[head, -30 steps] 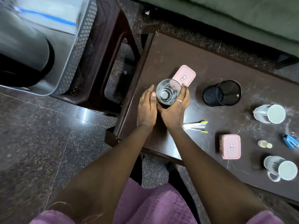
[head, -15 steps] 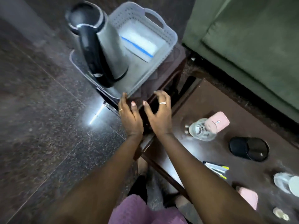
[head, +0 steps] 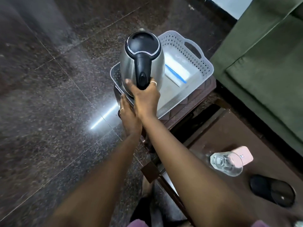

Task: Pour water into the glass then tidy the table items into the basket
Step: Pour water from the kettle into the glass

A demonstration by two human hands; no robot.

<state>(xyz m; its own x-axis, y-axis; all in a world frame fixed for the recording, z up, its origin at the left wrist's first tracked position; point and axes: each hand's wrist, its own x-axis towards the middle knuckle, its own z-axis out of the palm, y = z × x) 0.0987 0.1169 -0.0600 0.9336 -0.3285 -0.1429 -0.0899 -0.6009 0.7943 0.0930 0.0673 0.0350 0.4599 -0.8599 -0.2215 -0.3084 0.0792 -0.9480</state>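
Right of the basket (head: 203, 63) we see a green sofa (head: 262, 63), and nearer us the dark table (head: 229, 202) bearing a black mesh cup (head: 272, 190), the glass (head: 226, 164) and a pink box (head: 242, 154) just beside it. The steel kettle (head: 142, 63) is at the basket's left end, its handle gripped by the right hand (head: 146, 97), whose wrist partly covers the straight-fingered left hand (head: 127, 115) at the basket's near corner. The box's small label is too blurred to read.

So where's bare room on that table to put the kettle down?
The widest bare patch of table lies between the glass and the end nearest the basket. A narrower strip runs behind the pink box, along the sofa side. It's crowded where glass, box and black mesh cup cluster.
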